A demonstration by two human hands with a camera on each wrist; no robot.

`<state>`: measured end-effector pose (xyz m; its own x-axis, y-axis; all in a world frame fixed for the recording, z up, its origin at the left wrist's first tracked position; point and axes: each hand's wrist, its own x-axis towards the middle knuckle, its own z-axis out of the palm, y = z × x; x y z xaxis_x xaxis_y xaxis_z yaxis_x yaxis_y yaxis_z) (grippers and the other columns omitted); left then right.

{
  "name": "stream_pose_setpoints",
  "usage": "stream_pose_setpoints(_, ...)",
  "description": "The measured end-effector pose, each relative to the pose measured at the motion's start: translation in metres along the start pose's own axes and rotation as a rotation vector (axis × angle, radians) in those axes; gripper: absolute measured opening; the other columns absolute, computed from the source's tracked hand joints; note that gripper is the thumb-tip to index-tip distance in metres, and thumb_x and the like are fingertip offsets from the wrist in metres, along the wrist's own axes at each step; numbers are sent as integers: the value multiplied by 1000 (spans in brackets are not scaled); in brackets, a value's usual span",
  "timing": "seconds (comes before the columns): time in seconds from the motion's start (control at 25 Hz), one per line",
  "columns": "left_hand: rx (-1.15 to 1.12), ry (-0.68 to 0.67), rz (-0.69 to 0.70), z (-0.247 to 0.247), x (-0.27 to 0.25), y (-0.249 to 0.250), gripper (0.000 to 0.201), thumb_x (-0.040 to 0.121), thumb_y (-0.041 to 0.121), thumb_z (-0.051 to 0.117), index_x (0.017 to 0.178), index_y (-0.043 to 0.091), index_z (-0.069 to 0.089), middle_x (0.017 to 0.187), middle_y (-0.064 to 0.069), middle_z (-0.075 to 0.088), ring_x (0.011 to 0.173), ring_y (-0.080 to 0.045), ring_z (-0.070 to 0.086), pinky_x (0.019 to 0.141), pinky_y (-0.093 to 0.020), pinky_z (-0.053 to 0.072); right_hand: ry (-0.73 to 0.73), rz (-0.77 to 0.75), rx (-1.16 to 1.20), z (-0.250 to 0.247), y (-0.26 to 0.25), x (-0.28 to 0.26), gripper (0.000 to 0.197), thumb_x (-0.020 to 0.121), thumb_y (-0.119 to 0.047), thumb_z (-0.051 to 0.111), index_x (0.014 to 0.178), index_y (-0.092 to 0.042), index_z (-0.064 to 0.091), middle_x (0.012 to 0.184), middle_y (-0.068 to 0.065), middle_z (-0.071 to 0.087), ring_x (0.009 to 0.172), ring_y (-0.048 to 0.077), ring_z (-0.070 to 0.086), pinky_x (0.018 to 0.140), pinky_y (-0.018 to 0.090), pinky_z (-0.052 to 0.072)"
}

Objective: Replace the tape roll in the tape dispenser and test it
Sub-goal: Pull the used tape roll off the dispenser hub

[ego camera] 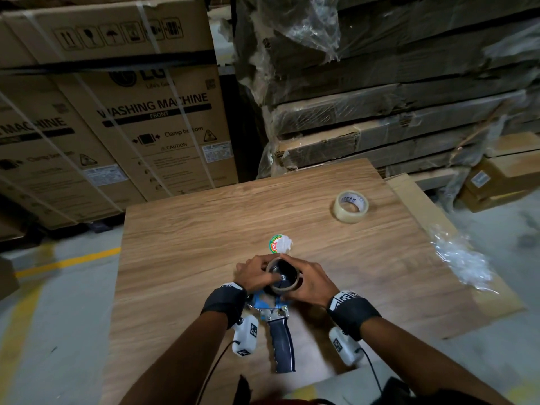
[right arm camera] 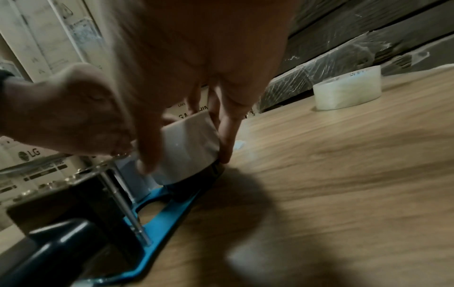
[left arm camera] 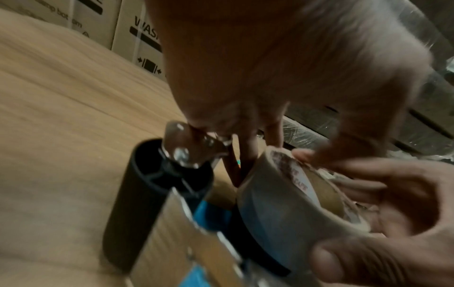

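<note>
The tape dispenser (ego camera: 282, 343), blue-framed with a black handle, lies flat on the wooden table (ego camera: 187, 247) near me. On its hub sits a thin tape roll (ego camera: 295, 285) with a brown cardboard core, tilted as seen in the left wrist view (left arm camera: 282, 203). My left hand (ego camera: 260, 271) grips the roll's left and far rim, thumb near the hub screw. My right hand (ego camera: 304, 280) curls round the roll's right side (right arm camera: 189, 145), fingertips down by the black hub. A full clear tape roll (ego camera: 350, 206) lies far right on the table, apart from both hands.
A round green-and-red sticker with a white crumpled scrap (ego camera: 280, 244) lies just beyond the hands. Crumpled clear plastic (ego camera: 461, 258) sits at the table's right edge. Washing-machine cartons (ego camera: 157, 121) and wrapped flat boxes (ego camera: 394, 112) stand behind the table.
</note>
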<state>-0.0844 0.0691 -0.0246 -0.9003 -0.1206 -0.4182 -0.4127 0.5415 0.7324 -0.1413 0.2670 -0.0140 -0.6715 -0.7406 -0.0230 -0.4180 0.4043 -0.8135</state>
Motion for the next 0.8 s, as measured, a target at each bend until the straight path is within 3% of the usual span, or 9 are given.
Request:
stream_pose_setpoints(0.12, -1, -180, 45, -5, -4, -13, 110, 43, 34, 93, 140, 54, 43, 128, 13, 70, 124, -14, 63, 111, -48, 44, 32, 54, 16, 6, 4, 3, 87, 59, -42, 91, 139, -28, 59, 124, -8, 74, 116, -5, 65, 103, 27, 52)
stream_pose_setpoints(0.24, 157, -188, 29, -5, -7, -18, 143, 33, 51, 95, 152, 57, 16, 134, 17, 65, 132, -16, 56, 113, -55, 36, 39, 79, -7, 9, 8, 5, 84, 60, -41, 93, 136, -30, 61, 123, -9, 75, 117, -4, 66, 103, 28, 52)
stream_pose_setpoints(0.48, 204, -182, 104, -8, -24, -6, 140, 34, 61, 91, 141, 74, 2, 131, 11, 67, 130, -20, 56, 114, -52, 34, 75, 91, 11, 17, 10, 3, 84, 60, -36, 90, 138, -32, 58, 121, -10, 75, 115, -3, 67, 102, 28, 53)
stream_pose_setpoints(0.56, 241, -170, 104, -8, -33, -3, 143, 33, 66, 87, 144, 68, -3, 133, 5, 66, 132, -23, 52, 116, -51, 28, 84, 60, -7, 20, 8, 0, 83, 63, -34, 88, 139, -31, 56, 124, -9, 74, 118, -1, 66, 103, 28, 53)
stream_pose_setpoints(0.68, 262, -161, 116, -8, -37, -1, 144, 33, 73, 82, 149, 61, -3, 137, 6, 64, 136, -24, 47, 116, -51, 21, 83, 31, -16, 20, 5, -1, 82, 63, -28, 86, 140, -27, 58, 130, -5, 72, 122, 5, 65, 106, 28, 51)
stream_pose_setpoints(0.8, 276, -148, 83, -6, -36, -2, 148, 31, 77, 78, 152, 55, -4, 140, 1, 61, 135, -28, 46, 110, -47, 22, 92, 73, -34, 16, 3, 2, 78, 59, -38, 87, 132, -36, 61, 115, -11, 76, 110, 1, 70, 99, 26, 54)
